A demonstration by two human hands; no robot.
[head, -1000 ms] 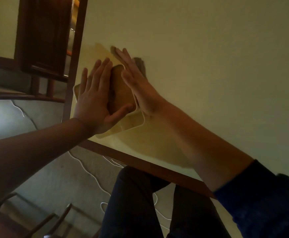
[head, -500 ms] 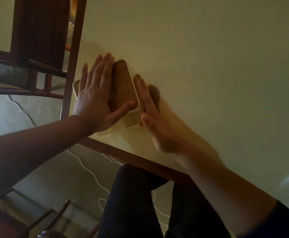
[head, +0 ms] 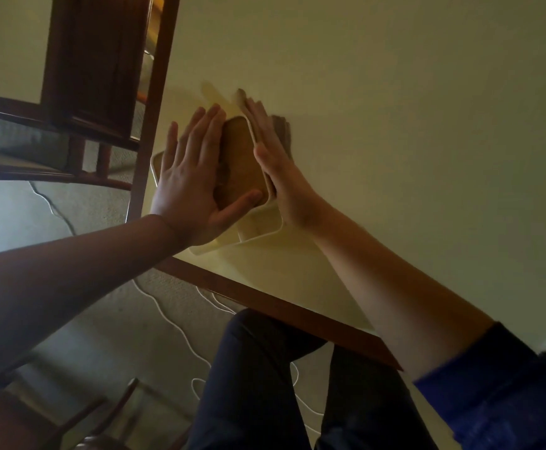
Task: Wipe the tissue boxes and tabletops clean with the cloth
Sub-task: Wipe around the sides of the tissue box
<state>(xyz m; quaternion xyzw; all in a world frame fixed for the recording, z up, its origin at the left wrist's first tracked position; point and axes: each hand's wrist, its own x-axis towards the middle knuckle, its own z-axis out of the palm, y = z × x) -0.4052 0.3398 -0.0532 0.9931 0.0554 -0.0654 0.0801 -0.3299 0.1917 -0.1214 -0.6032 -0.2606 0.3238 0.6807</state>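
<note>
- Since half a second ago the right hand (head: 276,170) has slid away from the person along the right side of the tissue box (head: 258,225), its fingertips now past the box's far corner, where earlier they lay level with the lid.
- Its fingers are straight and together, pressing a dark cloth (head: 281,128) against the box's side; only a strip of the cloth shows beyond the fingers (how much lies under the palm cannot be told).
- The left hand (head: 193,186) lies flat on top of the box, fingers spread and straight, thumb stretched across the near edge of the brown lid (head: 237,157); it has not shifted.
- That cream box sits at the near left corner of the pale tabletop (head: 411,157), close to the brown wooden edge (head: 265,297).
- Beyond the corner stands a dark wooden chair (head: 96,60).
- Below the edge are the person's dark trousers (head: 265,384) and a white cable (head: 174,323) on the floor.
</note>
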